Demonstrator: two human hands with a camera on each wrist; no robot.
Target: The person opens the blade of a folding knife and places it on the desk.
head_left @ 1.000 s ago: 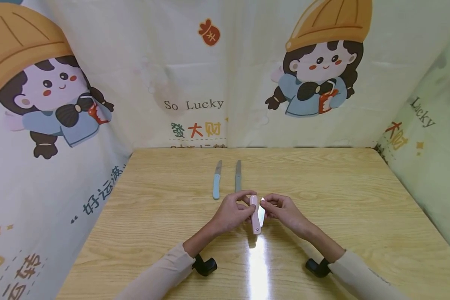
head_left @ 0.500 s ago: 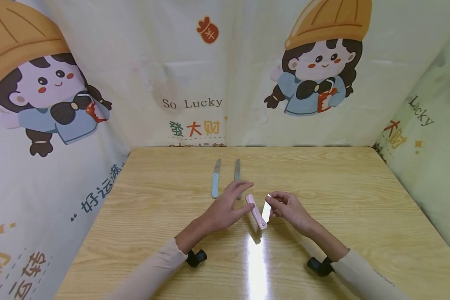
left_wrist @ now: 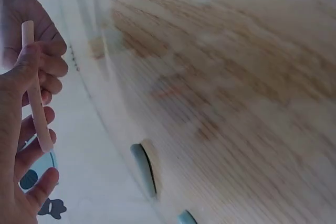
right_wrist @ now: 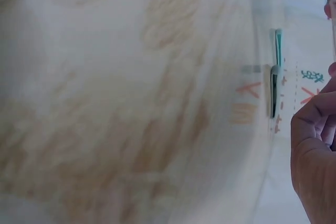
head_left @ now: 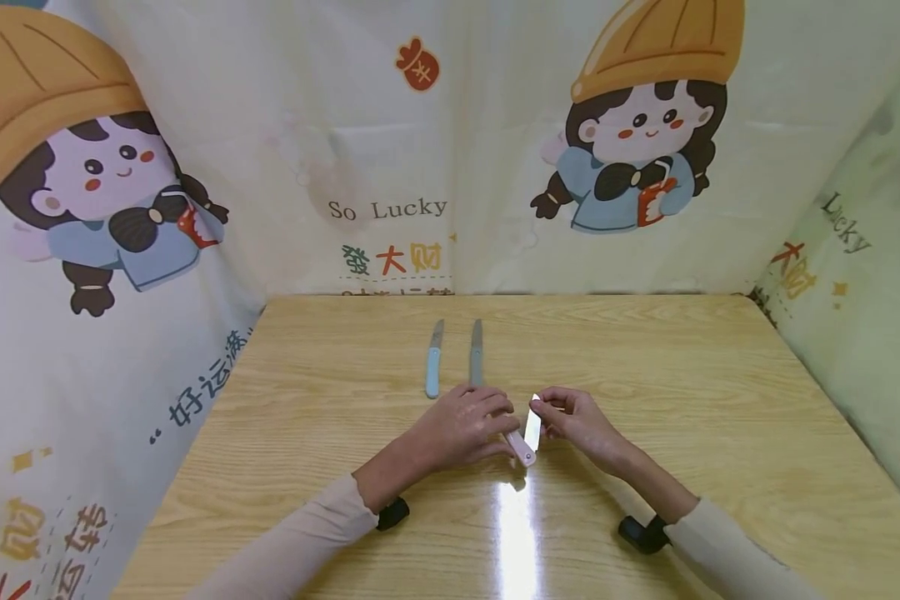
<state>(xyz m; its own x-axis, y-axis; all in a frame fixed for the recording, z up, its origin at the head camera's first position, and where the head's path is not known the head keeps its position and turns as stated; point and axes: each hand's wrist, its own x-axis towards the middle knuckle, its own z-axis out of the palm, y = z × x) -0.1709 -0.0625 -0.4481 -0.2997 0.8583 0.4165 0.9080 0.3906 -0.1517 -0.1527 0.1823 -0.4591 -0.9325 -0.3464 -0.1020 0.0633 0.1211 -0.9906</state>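
A pink folding knife [head_left: 521, 448] is held above the table between both hands, half unfolded in a V with its pivot end toward me. My left hand [head_left: 457, 429] grips the handle, its fingers covering the upper part. In the left wrist view, the thumb lies against the pink handle [left_wrist: 34, 90] with fingers behind it. Thumb and fingers of my right hand [head_left: 581, 423] pinch the tip of the shiny blade [head_left: 532, 429]. The right wrist view catches only part of the right hand [right_wrist: 315, 145] at its edge; the blade is hidden there.
Two unfolded knives lie side by side farther back on the wooden table [head_left: 682, 358]: a light blue one [head_left: 432, 371] and a grey-green one [head_left: 477, 358], its handle end partly behind my left hand. A printed curtain [head_left: 495, 150] hangs behind and at both sides.
The handle and blade have spread wider apart than a second ago. My left hand loosened, fingers lifted off the handle, and now closes round it again from above. The right hand keeps pinching the blade.
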